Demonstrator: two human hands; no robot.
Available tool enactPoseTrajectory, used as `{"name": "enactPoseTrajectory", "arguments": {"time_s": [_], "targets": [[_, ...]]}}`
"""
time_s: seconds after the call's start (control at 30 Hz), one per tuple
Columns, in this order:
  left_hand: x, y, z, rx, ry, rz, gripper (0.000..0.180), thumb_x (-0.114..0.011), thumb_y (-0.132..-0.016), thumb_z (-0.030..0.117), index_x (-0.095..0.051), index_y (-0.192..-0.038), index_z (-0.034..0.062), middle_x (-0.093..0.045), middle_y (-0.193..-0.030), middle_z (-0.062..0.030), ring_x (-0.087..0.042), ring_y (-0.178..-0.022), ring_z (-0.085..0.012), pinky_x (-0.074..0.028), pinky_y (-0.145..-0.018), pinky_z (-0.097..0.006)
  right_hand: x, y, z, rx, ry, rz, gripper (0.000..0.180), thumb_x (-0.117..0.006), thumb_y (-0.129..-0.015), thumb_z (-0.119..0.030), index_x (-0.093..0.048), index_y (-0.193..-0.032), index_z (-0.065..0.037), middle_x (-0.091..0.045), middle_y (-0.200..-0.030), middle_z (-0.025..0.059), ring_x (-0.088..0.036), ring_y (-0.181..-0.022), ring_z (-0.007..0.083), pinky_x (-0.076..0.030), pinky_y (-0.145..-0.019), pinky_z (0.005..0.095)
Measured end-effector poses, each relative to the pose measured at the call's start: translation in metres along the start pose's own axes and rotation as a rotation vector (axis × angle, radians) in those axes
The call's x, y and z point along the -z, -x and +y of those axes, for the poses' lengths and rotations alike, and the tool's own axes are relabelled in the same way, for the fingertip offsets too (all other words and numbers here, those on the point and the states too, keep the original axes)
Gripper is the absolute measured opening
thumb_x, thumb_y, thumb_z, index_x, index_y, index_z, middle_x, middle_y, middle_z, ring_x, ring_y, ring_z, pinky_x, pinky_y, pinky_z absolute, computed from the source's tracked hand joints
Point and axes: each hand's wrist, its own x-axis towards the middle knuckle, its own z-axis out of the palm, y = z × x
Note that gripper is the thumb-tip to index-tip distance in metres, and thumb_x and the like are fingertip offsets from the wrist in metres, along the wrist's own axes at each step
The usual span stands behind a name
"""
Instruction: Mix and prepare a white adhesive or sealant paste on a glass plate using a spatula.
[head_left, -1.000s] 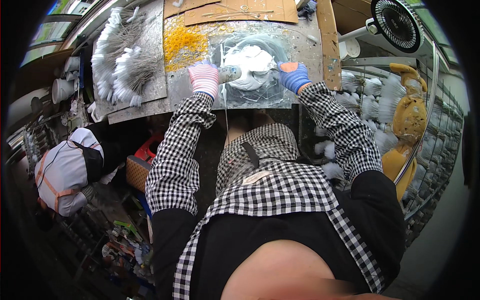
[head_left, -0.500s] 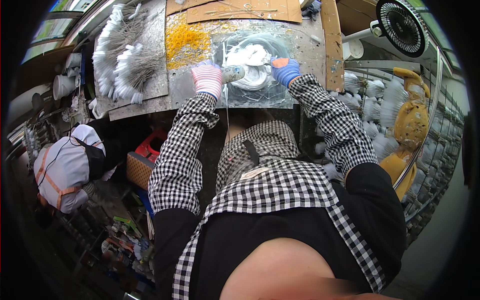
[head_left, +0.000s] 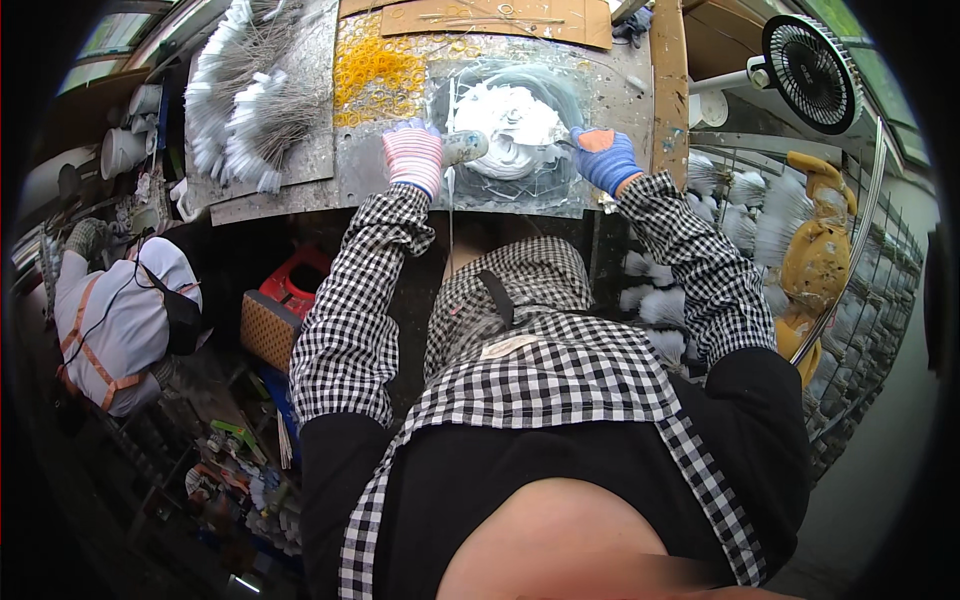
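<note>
hand (head_left: 605, 158), the right one, farther from white paste (head_left: 513, 112) than before

Left window (head_left: 108, 38): framed panes in the upper corner, pale green outside
Right window (head_left: 905, 135): slanting panes, upper corner
Light: daylight at both windows, dim toward lower left
Wall (head_left: 890, 400): plain, pale grey, lower right
Worktop (head_left: 362, 170): grey, stained
Rack (head_left: 885, 270): thin bars along the right
Fan (head_left: 808, 75): black, round, near the right window
</note>
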Motion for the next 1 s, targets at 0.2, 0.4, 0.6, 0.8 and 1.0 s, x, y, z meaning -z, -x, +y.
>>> {"name": "enactPoseTrajectory", "arguments": {"time_s": [0.2, 0.4, 0.6, 0.8, 1.0], "targets": [[0.000, -0.003, 0.003, 0.010, 0.001, 0.006, 0.023, -0.054, -0.092, 0.020, -0.065, -0.111, 0.0118, -0.063, -0.114, -0.0090, -0.060, -0.108, -0.0261, -0.047, -0.082, -0.046, -0.038, 0.012, -0.007, -0.057, 0.003, -0.091, 0.016, -0.054, -0.085, -0.019, -0.066, -0.089, -0.008, -0.070, -0.081, 0.0180, -0.069, -0.079, 0.0361, -0.054, -0.066, 0.0467], [-0.018, -0.003, 0.000, 0.040, 0.053, 0.026, 0.023, -0.054, -0.091, 0.020, -0.065, -0.110, 0.0128, -0.062, -0.116, -0.0092, -0.060, -0.108, -0.0261, -0.047, -0.082, -0.047, -0.028, 0.005, -0.025, -0.092, -0.092, 0.050, 0.019, -0.053, -0.085, -0.021, -0.065, -0.089, -0.007, -0.070, -0.082, 0.0175, -0.070, -0.076, 0.0362, -0.053, -0.066, 0.0471], [-0.011, 0.003, 0.002, 0.045, 0.003, 0.058, 0.024, -0.056, -0.090, 0.020, -0.065, -0.110, 0.0116, -0.063, -0.114, -0.0088, -0.060, -0.109, -0.0270, -0.047, -0.084, -0.047, -0.072, 0.042, -0.037, -0.072, 0.029, -0.140, 0.021, -0.055, -0.085, -0.024, -0.062, -0.099, -0.010, -0.070, -0.084, 0.0152, -0.069, -0.079, 0.0354, -0.053, -0.067, 0.0477], [-0.014, 0.009, -0.004, 0.028, 0.066, 0.024, 0.032, -0.066, -0.083, 0.022, -0.063, -0.114, 0.0138, -0.061, -0.117, -0.0102, -0.059, -0.111, -0.0281, -0.048, -0.086, -0.047, -0.045, -0.008, -0.040, -0.124, -0.079, 0.004, 0.021, -0.056, -0.085, -0.028, -0.064, -0.097, -0.012, -0.069, -0.085, 0.0177, -0.068, -0.080, 0.0366, -0.053, -0.070, 0.0490], [-0.019, 0.033, -0.016, 0.054, 0.418, -0.150, 0.076, -0.082, -0.066, 0.043, -0.054, -0.132, 0.0179, -0.056, -0.127, -0.0156, -0.058, -0.114, -0.0305, -0.050, -0.093, -0.043, -0.007, 0.013, 0.033, -0.049, 0.099, -0.170, 0.026, -0.060, -0.085, -0.036, -0.065, -0.101, -0.016, -0.070, -0.087, 0.0127, -0.068, -0.084, 0.0329, -0.053, -0.072, 0.0467]]}}
